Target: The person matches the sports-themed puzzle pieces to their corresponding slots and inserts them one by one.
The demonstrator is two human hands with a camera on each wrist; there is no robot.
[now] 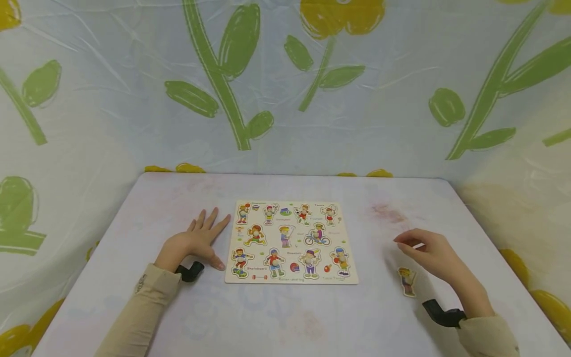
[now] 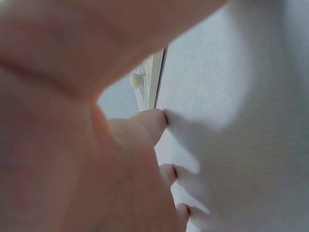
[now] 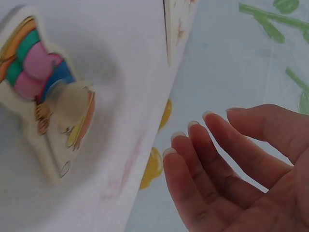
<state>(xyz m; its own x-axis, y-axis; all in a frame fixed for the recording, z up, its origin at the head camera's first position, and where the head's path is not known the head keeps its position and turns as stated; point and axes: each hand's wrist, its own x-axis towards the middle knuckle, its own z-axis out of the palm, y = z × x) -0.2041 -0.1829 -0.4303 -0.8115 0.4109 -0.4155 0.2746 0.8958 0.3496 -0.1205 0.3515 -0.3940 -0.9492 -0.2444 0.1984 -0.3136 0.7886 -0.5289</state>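
Note:
A wooden knob puzzle board [image 1: 292,248] with colourful sports figures lies flat on the table. My left hand [image 1: 196,243] rests on the table just left of it, fingers spread and thumb pointing at its edge. In the left wrist view, fingertips [image 2: 155,121] touch the tabletop near the board's side. Right of the board, my right hand [image 1: 426,253] hovers with fingers bent loosely and thumb near the index finger, holding nothing. Close below it lies a loose puzzle piece [image 1: 407,281], a capped figure with a stick. Its round knob [image 3: 72,102] shows in the right wrist view.
The white table [image 1: 308,317] has its far edge against a flower-printed cloth [image 1: 357,134], which also hangs at both sides. Black wrist mounts [image 1: 441,315] sit on both forearms, close above the table.

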